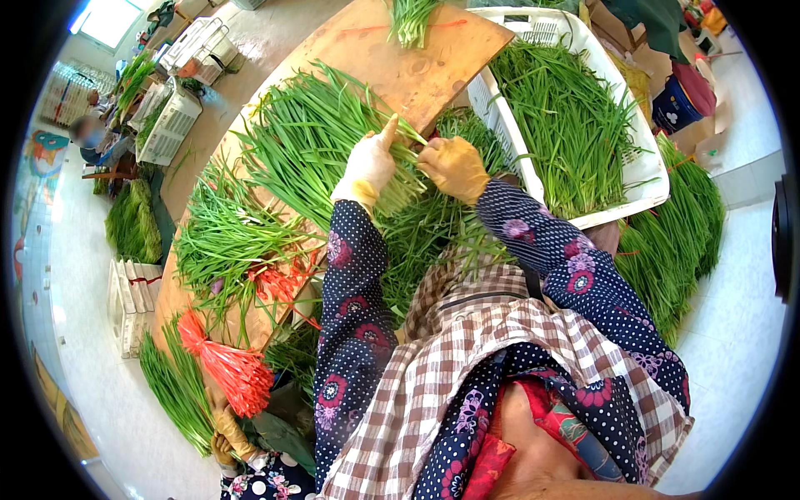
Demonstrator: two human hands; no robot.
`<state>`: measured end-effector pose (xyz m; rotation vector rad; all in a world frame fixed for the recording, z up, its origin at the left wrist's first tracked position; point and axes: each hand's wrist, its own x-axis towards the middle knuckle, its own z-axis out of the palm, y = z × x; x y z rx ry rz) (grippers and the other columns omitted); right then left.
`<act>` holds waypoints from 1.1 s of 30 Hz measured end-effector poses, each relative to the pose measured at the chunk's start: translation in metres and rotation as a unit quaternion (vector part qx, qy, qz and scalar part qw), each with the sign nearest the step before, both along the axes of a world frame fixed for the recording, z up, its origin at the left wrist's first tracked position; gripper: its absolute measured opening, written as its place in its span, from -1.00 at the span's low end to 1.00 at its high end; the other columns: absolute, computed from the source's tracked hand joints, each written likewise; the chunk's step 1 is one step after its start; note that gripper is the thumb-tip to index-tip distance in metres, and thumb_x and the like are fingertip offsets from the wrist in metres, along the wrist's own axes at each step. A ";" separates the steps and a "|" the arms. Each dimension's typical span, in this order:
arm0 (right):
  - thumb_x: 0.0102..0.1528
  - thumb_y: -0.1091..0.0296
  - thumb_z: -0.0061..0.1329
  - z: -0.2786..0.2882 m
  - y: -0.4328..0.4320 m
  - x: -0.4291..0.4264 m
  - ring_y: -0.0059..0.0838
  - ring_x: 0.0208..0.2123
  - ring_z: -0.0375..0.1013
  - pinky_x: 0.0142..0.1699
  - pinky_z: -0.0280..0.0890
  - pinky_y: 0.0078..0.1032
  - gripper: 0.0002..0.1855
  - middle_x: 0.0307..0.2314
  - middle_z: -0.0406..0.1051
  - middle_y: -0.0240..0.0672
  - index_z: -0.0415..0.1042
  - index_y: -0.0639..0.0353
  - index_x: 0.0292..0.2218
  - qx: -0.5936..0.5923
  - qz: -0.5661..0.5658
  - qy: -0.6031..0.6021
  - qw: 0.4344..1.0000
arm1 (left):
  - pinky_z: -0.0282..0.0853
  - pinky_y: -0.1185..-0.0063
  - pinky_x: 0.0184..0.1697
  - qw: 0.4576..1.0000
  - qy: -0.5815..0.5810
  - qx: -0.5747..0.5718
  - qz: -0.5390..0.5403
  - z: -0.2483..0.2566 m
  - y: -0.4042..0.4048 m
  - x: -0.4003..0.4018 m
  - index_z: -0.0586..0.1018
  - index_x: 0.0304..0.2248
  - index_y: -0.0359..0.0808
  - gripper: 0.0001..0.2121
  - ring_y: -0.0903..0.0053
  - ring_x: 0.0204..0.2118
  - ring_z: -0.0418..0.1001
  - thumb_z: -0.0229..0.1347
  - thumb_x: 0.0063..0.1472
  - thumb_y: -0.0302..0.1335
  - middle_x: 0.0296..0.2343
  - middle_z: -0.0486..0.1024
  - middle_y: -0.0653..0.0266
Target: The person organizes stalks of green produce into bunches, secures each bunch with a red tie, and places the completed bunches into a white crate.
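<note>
A large bunch of garlic chives fans across the wooden table, its pale stem ends towards me. My left hand, in a whitish glove, grips this bunch near the stems with one finger stretched out; its other fingertips are partly hidden. Close by on the right, my right hand wears a yellow-orange glove and pinches a few stem ends between bent fingers. Below both hands, loose green leaves lie in a heap in front of my checked apron.
The wooden table bears a tied bunch, loose chives and red ties. A white plastic crate of chives stands right, beside stacked bunches. A co-worker's gloved hands hold chives at lower left. Another person sits farther back.
</note>
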<state>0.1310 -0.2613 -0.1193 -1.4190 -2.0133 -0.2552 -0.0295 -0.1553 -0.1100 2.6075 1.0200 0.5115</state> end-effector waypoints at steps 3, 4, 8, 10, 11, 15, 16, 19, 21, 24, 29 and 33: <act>-0.03 0.28 -0.04 0.006 -0.038 0.023 -0.39 -0.51 0.36 -0.39 0.27 -0.49 -0.86 -0.54 0.36 -0.35 0.37 0.15 -0.51 -0.098 0.000 0.134 0.986 | 0.34 0.53 -0.16 1.000 -0.016 0.017 -0.003 -0.002 -0.001 -0.002 0.26 0.02 -0.15 -0.41 0.31 -0.25 0.43 -0.18 -0.08 -0.74 -0.29 0.50 0.29; -0.01 0.26 -0.05 0.007 -0.053 0.035 -0.43 -0.53 0.36 -0.40 0.28 -0.49 -0.84 -0.54 0.35 -0.34 0.38 0.14 -0.50 -0.130 0.020 0.169 0.977 | 0.35 0.53 -0.17 1.000 -0.012 0.016 0.005 -0.003 0.001 -0.005 0.26 0.02 -0.14 -0.41 0.30 -0.26 0.44 -0.18 -0.08 -0.75 -0.29 0.50 0.29; 0.01 0.28 -0.08 0.002 -0.117 0.081 -0.49 -0.52 0.37 -0.36 0.31 -0.56 -0.84 -0.53 0.38 -0.30 0.38 0.18 -0.48 -0.295 -0.088 0.214 0.927 | 0.35 0.60 -0.21 0.984 -0.137 -0.114 0.022 0.007 -0.003 -0.009 0.28 0.02 -0.14 -0.47 0.48 -0.29 0.46 -0.19 0.02 -0.73 -0.24 0.48 0.29; 0.03 0.32 -0.10 -0.011 -0.137 0.088 -0.53 -0.58 0.37 -0.43 0.33 -0.62 -0.85 -0.55 0.40 -0.26 0.38 0.21 -0.46 -0.370 -0.172 0.247 0.879 | 0.28 0.70 -0.14 0.952 -0.242 -0.185 0.020 0.026 -0.010 -0.013 0.26 0.04 -0.17 -0.54 0.67 -0.21 0.39 -0.20 0.13 -0.67 -0.19 0.46 0.30; 0.04 0.32 -0.10 -0.014 -0.141 0.087 -0.54 -0.62 0.37 -0.48 0.33 -0.63 -0.85 -0.56 0.40 -0.26 0.37 0.22 -0.45 -0.390 -0.196 0.331 0.836 | 0.21 0.70 -0.03 0.919 -0.289 -0.264 0.056 0.037 -0.016 -0.021 0.25 0.04 -0.19 -0.57 0.64 -0.12 0.36 -0.18 0.16 -0.63 -0.19 0.45 0.28; 0.10 0.28 -0.17 -0.010 -0.151 0.069 -0.60 -0.77 0.32 -0.65 0.28 -0.67 -0.76 -0.62 0.38 -0.28 0.34 0.31 -0.41 -0.474 -0.152 0.501 0.708 | 0.24 0.62 0.00 0.853 -0.445 -0.260 0.084 0.064 -0.033 -0.048 0.27 0.02 -0.25 -0.62 0.52 -0.11 0.38 -0.14 0.17 -0.57 -0.17 0.43 0.19; 0.11 0.23 -0.18 -0.010 -0.145 0.063 -0.59 -0.75 0.33 -0.62 0.29 -0.65 -0.72 -0.63 0.36 -0.28 0.34 0.31 -0.41 -0.512 -0.139 0.416 0.739 | 0.25 0.58 0.00 0.852 -0.454 -0.235 0.116 0.072 -0.045 -0.054 0.27 0.01 -0.32 -0.63 0.48 -0.11 0.38 -0.12 0.17 -0.54 -0.18 0.43 0.13; 0.10 0.06 -0.18 -0.001 -0.110 0.054 -0.58 -0.69 0.31 -0.52 0.30 -0.57 -0.61 -0.64 0.32 -0.31 0.34 0.30 -0.39 -0.532 -0.135 0.271 0.791 | 0.30 0.58 -0.07 0.811 -0.507 -0.220 0.193 0.076 -0.078 -0.100 0.31 -0.03 -0.36 -0.66 0.46 -0.16 0.41 -0.11 0.19 -0.51 -0.22 0.44 0.08; 0.09 0.07 -0.16 0.015 -0.085 0.054 -0.61 -0.69 0.27 -0.56 0.27 -0.58 -0.64 -0.65 0.29 -0.36 0.33 0.23 -0.32 -0.469 -0.142 0.378 0.785 | 0.35 0.61 -0.15 0.784 -0.522 -0.223 0.250 0.076 -0.108 -0.124 0.32 -0.04 -0.38 -0.68 0.47 -0.21 0.43 -0.12 0.21 -0.51 -0.26 0.45 0.10; 0.08 0.09 -0.15 0.031 -0.034 0.062 -0.47 -0.47 0.41 -0.29 0.34 -0.51 -0.58 -0.36 0.43 -0.21 0.32 0.23 -0.15 -0.332 -0.104 0.326 0.879 | 0.39 0.63 -0.25 0.746 -0.550 -0.250 0.281 0.065 -0.142 -0.144 0.32 -0.05 -0.39 -0.67 0.51 -0.26 0.45 -0.08 0.19 -0.48 -0.29 0.46 0.15; 0.02 -0.05 -0.12 0.024 0.045 0.046 -0.23 -0.11 0.32 -0.04 0.22 -0.41 -0.37 -0.17 0.33 -0.07 0.20 0.21 -0.01 -0.260 -0.116 0.138 0.949 | 0.35 0.70 -0.32 0.726 -0.508 -0.295 0.357 0.030 -0.151 -0.135 0.30 -0.05 -0.44 -0.60 0.54 -0.30 0.45 0.03 0.13 -0.46 -0.30 0.46 0.19; -0.02 -0.34 -0.26 0.025 0.070 0.002 -0.18 0.02 0.19 0.06 0.13 -0.40 -0.15 -0.05 0.20 -0.02 0.00 0.12 0.11 -0.335 -0.116 0.028 0.935 | 0.33 0.68 -0.29 0.737 -0.488 -0.285 0.370 0.010 -0.150 -0.125 0.28 -0.02 -0.43 -0.56 0.60 -0.32 0.40 0.04 0.11 -0.46 -0.27 0.45 0.20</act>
